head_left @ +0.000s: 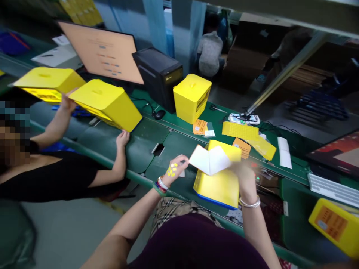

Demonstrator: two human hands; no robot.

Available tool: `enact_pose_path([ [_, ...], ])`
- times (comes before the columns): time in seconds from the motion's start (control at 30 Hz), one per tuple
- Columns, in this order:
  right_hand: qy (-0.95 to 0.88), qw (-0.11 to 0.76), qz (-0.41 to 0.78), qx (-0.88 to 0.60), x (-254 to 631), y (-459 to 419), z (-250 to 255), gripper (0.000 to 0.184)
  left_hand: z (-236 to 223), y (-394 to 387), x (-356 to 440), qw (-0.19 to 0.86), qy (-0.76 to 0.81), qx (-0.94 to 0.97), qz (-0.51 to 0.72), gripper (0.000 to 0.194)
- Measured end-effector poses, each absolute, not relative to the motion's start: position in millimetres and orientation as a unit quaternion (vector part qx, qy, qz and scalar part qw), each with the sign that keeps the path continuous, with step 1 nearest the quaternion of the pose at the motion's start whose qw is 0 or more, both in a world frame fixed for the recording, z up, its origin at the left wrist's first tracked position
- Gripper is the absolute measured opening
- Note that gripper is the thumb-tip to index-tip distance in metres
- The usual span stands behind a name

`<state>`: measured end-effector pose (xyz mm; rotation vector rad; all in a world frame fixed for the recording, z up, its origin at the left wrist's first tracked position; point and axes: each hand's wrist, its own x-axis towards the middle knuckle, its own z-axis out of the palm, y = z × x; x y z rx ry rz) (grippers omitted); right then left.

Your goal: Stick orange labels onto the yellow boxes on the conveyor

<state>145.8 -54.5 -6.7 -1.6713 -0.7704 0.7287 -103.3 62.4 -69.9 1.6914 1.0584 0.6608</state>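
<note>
My left hand (pixel 176 170) is closed in a pinch on the left corner of a white folded sheet (pixel 211 161), perhaps a label or its backing. Several small yellow stickers dot the back of this hand. The sheet is creased in the middle and hangs over a yellow box (pixel 215 188) with a blue bottom edge, which lies on its side before me. My right hand (pixel 246 179) is at the sheet's right end, over the box; its fingers are smeared by motion, so their grip cannot be made out.
Another yellow box (pixel 192 97) stands upright behind, near orange cards (pixel 199 127) and yellow sticker sheets (pixel 241 130). At left a co-worker's hands (pixel 122 139) touch another yellow box (pixel 103 102). A black computer case (pixel 158 74), mouse (pixel 159 114) and keyboard (pixel 333 189) are around the green bench.
</note>
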Motion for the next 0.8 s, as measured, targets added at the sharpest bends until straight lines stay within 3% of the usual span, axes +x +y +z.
enact_pose_path([
  [0.13,-0.236,0.566,0.327,-0.719,157.2,-54.9,-16.5,0.024,-140.6,68.7,-165.9,0.451,0.6,0.627,0.207,0.016],
  [0.27,-0.222,0.585,0.295,-0.722,165.2,-59.2,-10.4,0.026,-167.0,62.3,-191.1,0.423,0.664,0.588,0.186,0.007],
  [0.4,-0.331,0.55,0.166,-0.748,147.4,-64.0,6.2,0.02,-128.6,46.1,-153.3,0.458,0.626,0.576,0.258,0.035],
  [0.53,-0.56,0.43,0.075,-0.704,101.2,-65.8,16.6,0.011,-52.1,17.4,-81.7,0.778,0.365,0.415,0.298,0.049],
  [0.6,-0.633,0.394,0.102,-0.659,85.8,-66.5,15.2,0.014,-22.1,5.4,-54.6,0.861,0.288,0.31,0.28,0.047],
  [0.67,-0.606,0.408,0.11,-0.675,85.2,-69.9,8.8,0.018,-5.0,-0.5,-38.0,0.882,0.277,0.262,0.277,0.044],
  [0.8,-0.349,0.52,0.143,-0.766,117.0,-84.6,-12.2,0.035,3.0,0.5,-25.7,0.879,0.296,0.276,0.254,0.043],
])
